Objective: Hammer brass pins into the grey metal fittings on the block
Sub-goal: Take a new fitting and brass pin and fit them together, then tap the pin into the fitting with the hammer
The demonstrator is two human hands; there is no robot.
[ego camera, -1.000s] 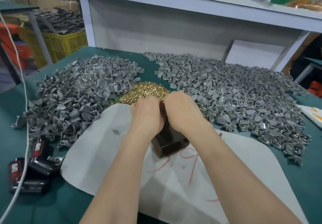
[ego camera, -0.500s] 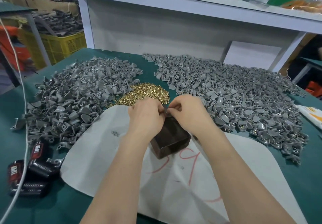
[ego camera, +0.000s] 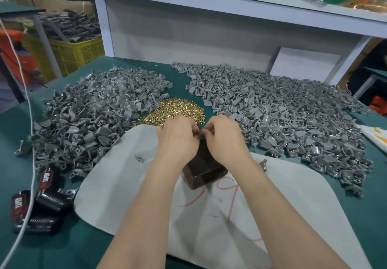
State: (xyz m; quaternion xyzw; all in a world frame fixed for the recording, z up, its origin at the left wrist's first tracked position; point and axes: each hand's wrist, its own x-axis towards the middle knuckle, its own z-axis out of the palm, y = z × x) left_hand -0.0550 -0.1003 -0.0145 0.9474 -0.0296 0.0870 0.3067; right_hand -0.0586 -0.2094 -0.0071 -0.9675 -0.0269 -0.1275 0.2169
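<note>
- On the white sheet (ego camera: 240, 222) in front of us stands the dark block (ego camera: 204, 169), its far top edge covered by both hands.
- The left hand (ego camera: 178, 141) and right hand (ego camera: 225, 141) meet there, fingers curled inward and knuckles toward us. We cannot tell what the fingertips pinch, a pin or a fitting, because the knuckles hide it.
- We judge the step to be seating a small part on the block. If it sits tilted, a blow would likely bend the pin or kick the fitting off.
- The brass pins (ego camera: 176, 111) lie heaped just beyond the hands, between the two heaps of grey fittings (ego camera: 94, 118). A part that slips from the fingers could drop among them and be hard to find.
- Nothing we can see clamps the block, so a sideways push might slide it on the sheet.
- Fingers this close to the seat risk being struck once hammering begins.
</note>
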